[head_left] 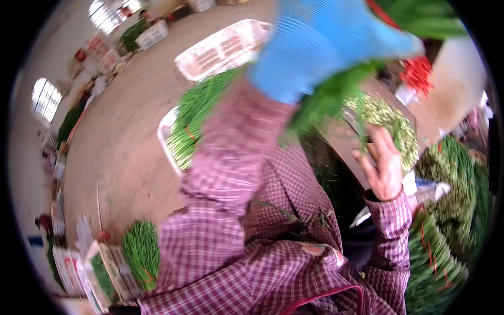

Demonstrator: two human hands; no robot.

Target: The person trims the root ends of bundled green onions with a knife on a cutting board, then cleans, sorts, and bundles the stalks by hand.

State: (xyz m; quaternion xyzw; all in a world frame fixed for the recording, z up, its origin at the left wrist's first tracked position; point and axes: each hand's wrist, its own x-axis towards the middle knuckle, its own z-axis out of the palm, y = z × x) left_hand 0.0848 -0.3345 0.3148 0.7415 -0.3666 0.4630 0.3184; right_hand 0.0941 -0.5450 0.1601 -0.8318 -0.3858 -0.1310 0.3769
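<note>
My left hand [325, 47], in a blue ribbed glove, is raised at the top and blurred by motion. It grips a bunch of chives [430, 18]; a red band crosses the bunch, and green leaves [336, 97] hang out below the glove. My bare right hand [386, 168] is over the edge of a work board [338, 139], fingers curled around what looks like the wooden handle of a knife [353, 122]. Its grey blade is partly hidden. Beside that hand lies a heap of pale cut chive ends [401, 123].
Red bands [417, 76] hang beyond the board. Tied chive bunches [438, 257] are piled at right. To the left, a white crate [167, 131] holds chives [205, 110], with another white crate [226, 47] behind. More chives [142, 252] and boxes [113, 262] stand lower left.
</note>
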